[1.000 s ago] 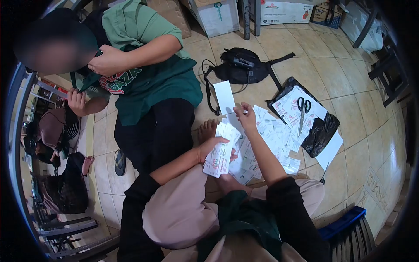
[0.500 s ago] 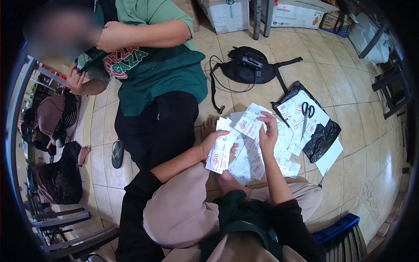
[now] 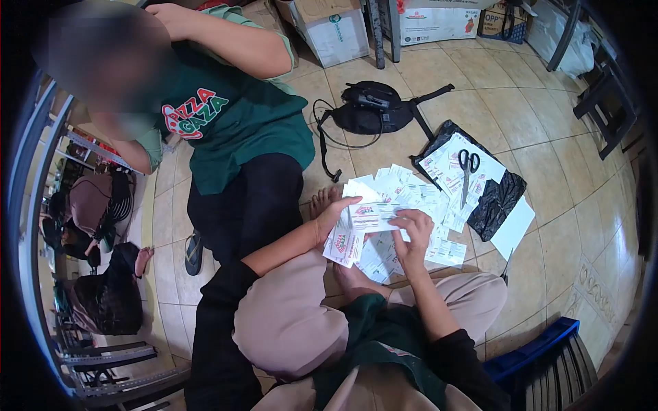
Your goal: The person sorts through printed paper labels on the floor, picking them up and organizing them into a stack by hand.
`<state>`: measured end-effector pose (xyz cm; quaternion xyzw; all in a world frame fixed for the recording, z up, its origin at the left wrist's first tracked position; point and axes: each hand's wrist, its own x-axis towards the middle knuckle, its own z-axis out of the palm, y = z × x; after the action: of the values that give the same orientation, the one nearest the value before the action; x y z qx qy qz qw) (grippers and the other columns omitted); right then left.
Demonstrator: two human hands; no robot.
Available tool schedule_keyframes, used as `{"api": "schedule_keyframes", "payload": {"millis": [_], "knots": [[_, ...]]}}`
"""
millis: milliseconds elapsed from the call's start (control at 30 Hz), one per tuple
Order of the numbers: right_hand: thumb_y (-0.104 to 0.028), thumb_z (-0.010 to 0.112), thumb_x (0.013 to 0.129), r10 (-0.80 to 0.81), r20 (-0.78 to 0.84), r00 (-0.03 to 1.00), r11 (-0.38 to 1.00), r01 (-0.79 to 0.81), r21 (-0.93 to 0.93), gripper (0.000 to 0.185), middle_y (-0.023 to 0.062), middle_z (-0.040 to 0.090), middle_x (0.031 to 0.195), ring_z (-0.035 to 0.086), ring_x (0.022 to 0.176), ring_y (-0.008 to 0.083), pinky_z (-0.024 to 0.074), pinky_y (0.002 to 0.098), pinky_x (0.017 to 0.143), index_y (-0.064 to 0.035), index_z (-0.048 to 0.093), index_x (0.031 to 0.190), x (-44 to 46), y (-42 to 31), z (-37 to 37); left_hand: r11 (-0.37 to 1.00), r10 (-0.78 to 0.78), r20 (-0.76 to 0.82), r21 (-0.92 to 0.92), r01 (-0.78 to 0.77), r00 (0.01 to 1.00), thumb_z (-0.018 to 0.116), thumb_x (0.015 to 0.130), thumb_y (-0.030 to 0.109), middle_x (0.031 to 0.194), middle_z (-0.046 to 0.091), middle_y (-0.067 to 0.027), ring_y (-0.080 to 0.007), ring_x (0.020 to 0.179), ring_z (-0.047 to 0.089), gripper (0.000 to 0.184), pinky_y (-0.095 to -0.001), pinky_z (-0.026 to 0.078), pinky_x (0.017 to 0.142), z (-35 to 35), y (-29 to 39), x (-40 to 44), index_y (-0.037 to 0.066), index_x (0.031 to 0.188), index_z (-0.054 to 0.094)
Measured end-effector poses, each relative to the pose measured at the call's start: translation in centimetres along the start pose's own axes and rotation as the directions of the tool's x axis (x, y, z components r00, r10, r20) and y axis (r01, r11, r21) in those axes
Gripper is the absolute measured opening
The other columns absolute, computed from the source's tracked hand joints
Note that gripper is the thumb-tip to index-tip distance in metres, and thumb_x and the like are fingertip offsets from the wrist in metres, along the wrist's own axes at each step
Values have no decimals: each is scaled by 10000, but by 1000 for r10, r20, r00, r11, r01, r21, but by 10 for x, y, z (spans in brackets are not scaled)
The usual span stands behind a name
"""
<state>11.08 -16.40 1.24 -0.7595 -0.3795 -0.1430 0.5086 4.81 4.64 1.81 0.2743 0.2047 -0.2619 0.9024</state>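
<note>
In my left hand [image 3: 332, 220] is a bundle of printed paper labels [image 3: 343, 246], gripped near its upper end. My right hand [image 3: 413, 236] pinches the right end of a single printed label [image 3: 373, 218], which lies crosswise over the bundle, its left end at my left thumb. Loose printed labels [image 3: 444, 253] are spread on the tiles beneath and beside my hands. Beyond them, black-handled scissors [image 3: 468, 164] rest on more printed sheets [image 3: 445, 164] on a black plastic bag [image 3: 499, 205].
A person in a green shirt [image 3: 253, 130] sits close on the left. A black waist bag [image 3: 375, 109] with straps and a cable lies ahead. Cardboard boxes [image 3: 332, 34] and a dark stool [image 3: 606, 113] stand farther off. A blue-edged rack [image 3: 541, 353] is at lower right.
My right hand has brought its label down and left, onto the bundle in my left hand, and turned it crosswise. The person at left has leaned and shifted their arms.
</note>
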Motion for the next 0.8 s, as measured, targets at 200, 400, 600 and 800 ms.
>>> {"api": "schedule_keyframes", "payload": {"millis": [200,400,600,800], "knots": [[-34,596,663,-92,222,971,982,51,181,163,100,519,1185,386,1221,330,233,518,1023,-118,610,802,-3,-10,9,987,116,-68,-104,-123,991,406,919,435,1205,534,-146,-272,1034,564,565,-349,458,887,7,-8,-5,46,1327,372],[61,461,676,-159,450,879,906,-51,421,275,175,456,1288,307,1303,362,143,503,1091,-80,581,880,-1,-10,9,900,248,-106,394,-188,963,470,900,385,1336,329,-180,-252,1224,355,721,-329,304,1008,-63,-22,9,18,1409,116],[-24,390,800,130,327,936,908,-245,340,432,191,390,1348,310,1306,337,135,462,1096,-46,452,1228,13,-2,17,922,-326,297,-111,371,898,498,828,152,1122,512,-230,-373,964,573,567,-456,485,832,-27,-17,-5,59,1344,283],[-193,565,872,163,632,758,813,-466,350,393,169,515,1194,539,1064,300,426,351,880,-56,474,1229,15,-12,18,908,-367,-3,217,359,930,536,802,184,1080,571,-187,-293,887,615,499,-390,502,797,-31,-21,-6,-2,1248,412]]}}
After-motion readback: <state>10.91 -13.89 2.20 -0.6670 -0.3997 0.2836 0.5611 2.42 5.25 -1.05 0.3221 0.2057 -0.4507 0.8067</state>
